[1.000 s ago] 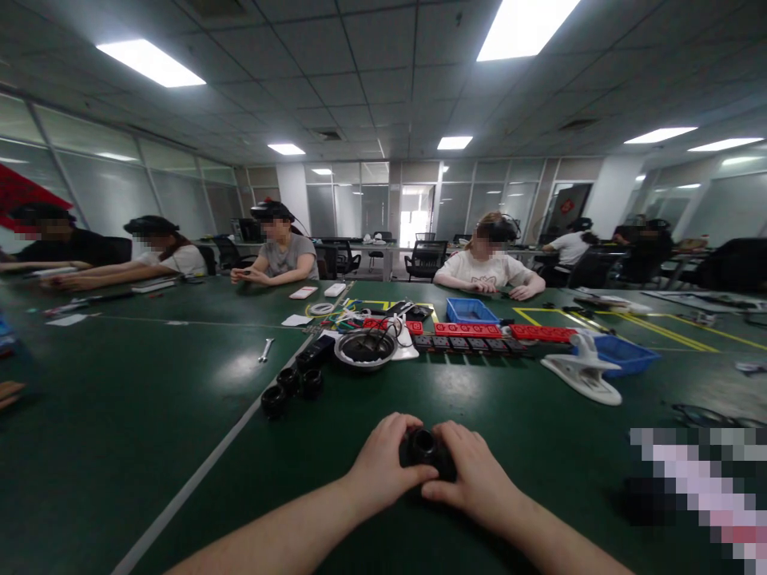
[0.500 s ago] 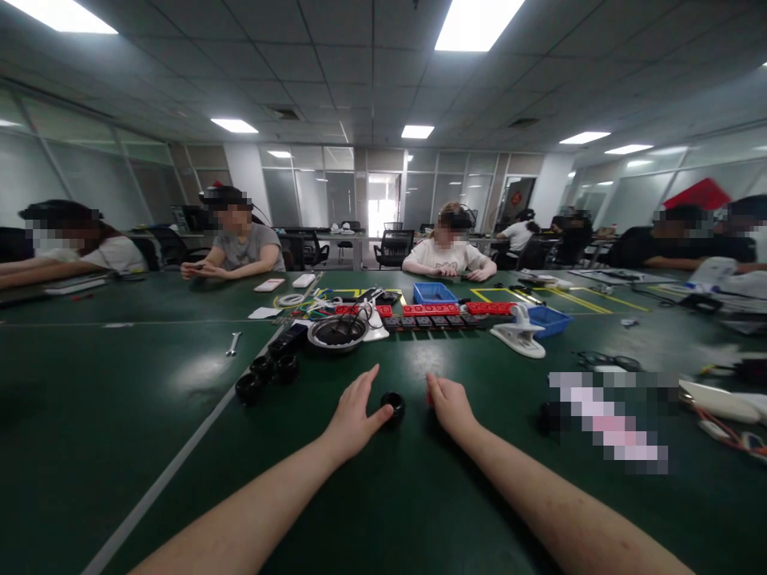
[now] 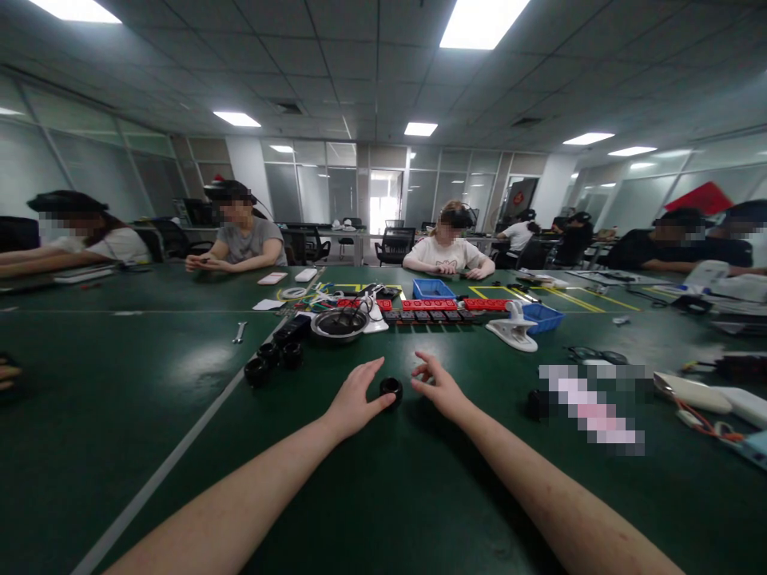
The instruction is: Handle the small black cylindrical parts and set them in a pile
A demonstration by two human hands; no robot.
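A small black, round, hollow piece (image 3: 391, 389) stands on the green table between my hands. My left hand (image 3: 358, 402) is at its left side, with fingers stretched out and the thumb apart, its tip at or just beside the piece; whether it touches I cannot tell. To the right of the piece, my right hand (image 3: 442, 391) is raised with fingers spread and curved, apart from it and holding nothing. Several similar black pieces (image 3: 256, 370) are grouped farther left, beside the pale line on the table.
Beyond my hands lie a metal bowl (image 3: 339, 324) with dark cable, red power strips (image 3: 428, 305), a white clip base (image 3: 514, 327) and blue trays (image 3: 433, 289). A wrench (image 3: 240, 332) rests at left. Another black piece (image 3: 535, 405) is at right. Co-workers sit around the table.
My right hand has gone from curled fingers to spread ones, lifting slightly. My left hand stays beside the black piece. The camera view has shifted a little.
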